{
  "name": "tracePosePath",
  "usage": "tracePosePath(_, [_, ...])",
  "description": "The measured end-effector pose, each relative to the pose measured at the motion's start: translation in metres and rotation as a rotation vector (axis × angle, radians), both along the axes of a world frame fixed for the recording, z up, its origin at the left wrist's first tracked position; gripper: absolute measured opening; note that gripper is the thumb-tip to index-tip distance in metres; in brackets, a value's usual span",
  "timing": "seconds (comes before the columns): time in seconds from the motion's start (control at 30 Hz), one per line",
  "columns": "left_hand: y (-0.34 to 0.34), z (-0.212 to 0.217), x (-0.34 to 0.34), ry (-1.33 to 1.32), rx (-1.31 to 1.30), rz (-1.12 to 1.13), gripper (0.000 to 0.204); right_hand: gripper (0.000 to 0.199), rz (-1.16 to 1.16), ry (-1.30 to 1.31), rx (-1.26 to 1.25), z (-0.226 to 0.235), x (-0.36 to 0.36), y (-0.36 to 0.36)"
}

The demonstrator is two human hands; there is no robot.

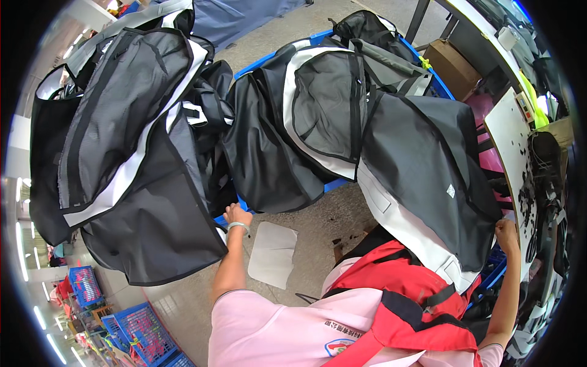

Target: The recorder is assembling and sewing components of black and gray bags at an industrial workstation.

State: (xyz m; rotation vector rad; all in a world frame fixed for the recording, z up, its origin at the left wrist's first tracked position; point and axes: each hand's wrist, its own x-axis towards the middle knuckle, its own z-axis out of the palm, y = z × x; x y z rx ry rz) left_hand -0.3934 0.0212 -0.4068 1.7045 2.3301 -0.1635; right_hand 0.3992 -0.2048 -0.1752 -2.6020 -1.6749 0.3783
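My left hand (237, 216) is closed at the near corner of a blue plastic crate (335, 185), its fingers curled over the rim. A large dark bag piece with mesh (131, 73) and white trim lies heaped beside it on the left. My right hand (506, 233) is closed on the edge of a black fabric panel (422, 159) with a white border. That panel stretches from the crate toward me, over a red and black apron (391, 269). Another black piece with a rounded mesh window (324, 101) drapes over the crate's near side.
A white sheet (273, 254) lies on the floor by my left forearm. Blue baskets (140, 333) stand at lower left. On the right are a white tabletop (510, 153), a cardboard box (449, 67) and hanging straps. Blue-grey cloth (238, 21) lies at the back.
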Motion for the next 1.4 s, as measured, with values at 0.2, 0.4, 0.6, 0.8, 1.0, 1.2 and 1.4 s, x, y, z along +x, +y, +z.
tracePosePath(0.2, [-0.017,0.002,0.035,-0.019,-0.016,-0.002,0.038,0.011,0.034,0.076,-0.008,-0.014,0.018,-0.003])
tracePosePath(0.4, [-0.028,0.000,0.052,-0.031,-0.044,-0.020,0.039,0.015,-0.069,0.163,0.065,-0.012,0.021,-0.024])
tracePosePath(0.6, [-0.062,0.001,0.114,-0.135,0.187,0.083,0.062,0.027,-0.558,0.628,0.352,-0.035,-0.001,-0.028])
tracePosePath(0.8, [-0.058,0.120,0.296,-0.724,0.570,-0.427,0.068,0.051,-0.739,0.463,0.461,-0.050,-0.038,-0.032])
tracePosePath(1.0, [0.008,0.213,0.417,-1.063,0.402,-0.977,0.033,0.017,-0.456,0.384,0.474,-0.053,-0.068,-0.020])
tracePosePath(1.2, [0.018,0.237,0.520,-0.966,0.269,-1.498,0.039,0.010,-0.086,0.360,0.589,-0.020,-0.142,-0.038])
tracePosePath(1.4, [0.053,0.262,0.611,-0.963,0.627,-1.456,0.043,0.013,0.605,0.545,0.392,0.035,-0.198,-0.029])
